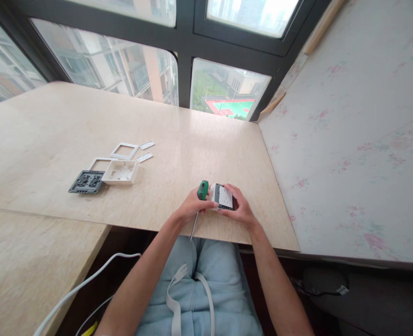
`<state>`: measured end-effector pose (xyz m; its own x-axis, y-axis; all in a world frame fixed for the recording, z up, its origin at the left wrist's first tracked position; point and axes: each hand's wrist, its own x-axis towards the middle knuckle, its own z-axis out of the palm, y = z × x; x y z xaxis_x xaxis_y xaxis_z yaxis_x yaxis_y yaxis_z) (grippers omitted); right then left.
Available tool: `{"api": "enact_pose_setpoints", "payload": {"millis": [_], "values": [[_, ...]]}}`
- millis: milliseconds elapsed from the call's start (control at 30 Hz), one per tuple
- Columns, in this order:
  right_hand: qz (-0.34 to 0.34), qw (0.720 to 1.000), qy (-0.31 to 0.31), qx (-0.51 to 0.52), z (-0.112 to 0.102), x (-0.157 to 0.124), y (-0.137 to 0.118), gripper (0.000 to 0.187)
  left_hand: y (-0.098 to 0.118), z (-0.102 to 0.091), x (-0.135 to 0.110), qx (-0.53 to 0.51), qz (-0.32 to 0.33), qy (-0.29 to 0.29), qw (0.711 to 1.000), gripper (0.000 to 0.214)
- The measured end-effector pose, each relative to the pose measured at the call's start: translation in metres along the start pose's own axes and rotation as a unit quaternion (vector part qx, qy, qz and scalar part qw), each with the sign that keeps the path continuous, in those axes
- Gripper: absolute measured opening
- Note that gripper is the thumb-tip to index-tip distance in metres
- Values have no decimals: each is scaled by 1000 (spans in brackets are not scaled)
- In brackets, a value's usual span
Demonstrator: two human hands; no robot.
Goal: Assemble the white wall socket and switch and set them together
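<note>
Between my two hands sits a wall socket point(225, 197) with a white face and a dark grey frame, set in a white back box. My left hand point(193, 205) is closed on a screwdriver point(203, 190) with a green and black handle; its shaft slants down toward my lap. The left thumb also presses on the socket's near left corner. My right hand point(240, 208) wraps round the socket's right side, fingers over the far edge and thumb at the near edge. The underside of the socket is hidden.
To the left on the stone-look sill point(178, 140) lie a white back box point(121, 172), a dark grey socket plate point(86, 182), white frames point(124, 150) and two small white strips point(144, 157). A window stands behind; a papered wall point(353, 154) bounds the right. A white cable point(87, 284) hangs at lower left.
</note>
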<state>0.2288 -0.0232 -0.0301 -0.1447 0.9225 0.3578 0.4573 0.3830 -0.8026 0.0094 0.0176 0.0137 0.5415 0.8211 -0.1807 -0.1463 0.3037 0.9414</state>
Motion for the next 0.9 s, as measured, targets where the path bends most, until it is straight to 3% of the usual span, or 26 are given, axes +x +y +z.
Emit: {"api": "enact_pose_setpoints", "payload": {"millis": [267, 400, 467, 700, 900], "values": [[2, 1000, 4, 6, 0, -3, -1, 82, 1, 1, -2, 25, -10, -9, 1000, 47], [-5, 1000, 5, 8, 0, -2, -1, 82, 1, 0, -4, 16, 11, -25, 999, 83], [-15, 1000, 3, -2, 0, -1, -2, 83, 3, -1, -6, 21, 16, -31, 999, 91], [-26, 997, -32, -57, -2, 1, -8, 98, 4, -1, -4, 54, 23, -50, 997, 63], [-22, 999, -21, -38, -5, 0, -15, 94, -6, -2, 1, 85, 21, -65, 994, 58]]}}
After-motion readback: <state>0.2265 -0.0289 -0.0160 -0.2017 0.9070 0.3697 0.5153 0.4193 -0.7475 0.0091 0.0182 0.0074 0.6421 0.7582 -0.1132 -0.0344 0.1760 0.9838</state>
